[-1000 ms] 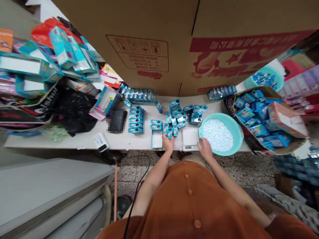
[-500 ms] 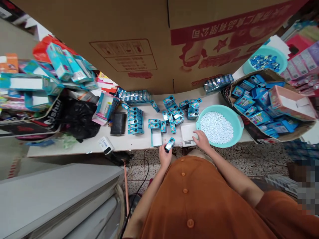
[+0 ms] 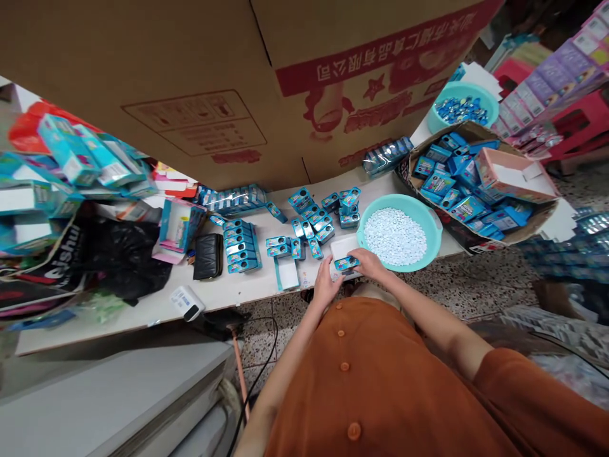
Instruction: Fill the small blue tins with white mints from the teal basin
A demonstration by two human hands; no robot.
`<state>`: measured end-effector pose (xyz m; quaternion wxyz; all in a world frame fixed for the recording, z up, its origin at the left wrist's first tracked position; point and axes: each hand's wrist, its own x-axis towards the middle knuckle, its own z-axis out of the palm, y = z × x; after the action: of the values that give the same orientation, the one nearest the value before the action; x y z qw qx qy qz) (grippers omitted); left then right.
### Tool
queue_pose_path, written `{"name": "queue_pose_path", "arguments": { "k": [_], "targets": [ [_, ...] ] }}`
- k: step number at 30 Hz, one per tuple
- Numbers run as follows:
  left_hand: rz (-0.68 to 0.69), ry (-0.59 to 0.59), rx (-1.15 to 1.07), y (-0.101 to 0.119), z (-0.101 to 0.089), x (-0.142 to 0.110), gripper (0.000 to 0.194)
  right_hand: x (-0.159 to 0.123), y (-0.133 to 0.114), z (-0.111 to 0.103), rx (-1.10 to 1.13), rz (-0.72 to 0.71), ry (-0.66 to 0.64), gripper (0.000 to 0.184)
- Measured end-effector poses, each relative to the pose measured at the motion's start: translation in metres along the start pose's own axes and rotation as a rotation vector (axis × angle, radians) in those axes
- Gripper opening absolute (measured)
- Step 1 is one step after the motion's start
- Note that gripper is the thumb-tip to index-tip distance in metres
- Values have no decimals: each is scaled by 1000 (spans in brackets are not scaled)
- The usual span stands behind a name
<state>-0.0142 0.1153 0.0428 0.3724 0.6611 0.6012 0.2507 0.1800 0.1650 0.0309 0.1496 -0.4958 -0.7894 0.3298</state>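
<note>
A small blue box (image 3: 346, 263) with a dark oval on its face is held between my two hands, just in front of the white scale (image 3: 343, 246). My left hand (image 3: 327, 284) has its fingers closed round the box's left end. At the other end, the fingers of my right hand (image 3: 370, 264) are closed on it. Right beside my right hand stands a turquoise basin (image 3: 434, 240) of small white pellets (image 3: 397, 235). Several loose blue boxes (image 3: 320, 222) lie behind my hands. An open carton (image 3: 288, 274) with a white inside lies to their left.
A row of stacked blue boxes (image 3: 241, 246), a black wallet (image 3: 208, 256) and a white device (image 3: 187, 303) sit to the left. Behind the table rises a big cardboard box (image 3: 190, 63). A carton of blue boxes (image 3: 476, 184) stands at the right.
My left hand has brought the small blue box rightward to the scale. My right hand has moved from the scale's right side onto the box. The view has shifted to the right.
</note>
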Motion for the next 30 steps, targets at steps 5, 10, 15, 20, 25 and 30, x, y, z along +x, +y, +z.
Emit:
{"name": "queue_pose_path", "arguments": {
  "k": [5,10,15,20,25,30],
  "targets": [
    [-19,-38,56,-14,1,-17,39,10,8,4,-104,89,43,37],
    [-36,-91,80,-33,3,-39,30,25,19,12,-205,59,120,36],
    [-78,-37,94,-41,1,-46,31,32,30,12,-262,54,169,47],
    [-164,-81,115,-49,-1,-50,30,23,37,2,-161,60,232,63],
    [-212,-224,61,-63,2,-53,30,-5,63,-6,-105,264,479,48],
    [-263,-320,27,-67,5,-50,29,-37,91,-6,-138,431,564,47]
  ]
}}
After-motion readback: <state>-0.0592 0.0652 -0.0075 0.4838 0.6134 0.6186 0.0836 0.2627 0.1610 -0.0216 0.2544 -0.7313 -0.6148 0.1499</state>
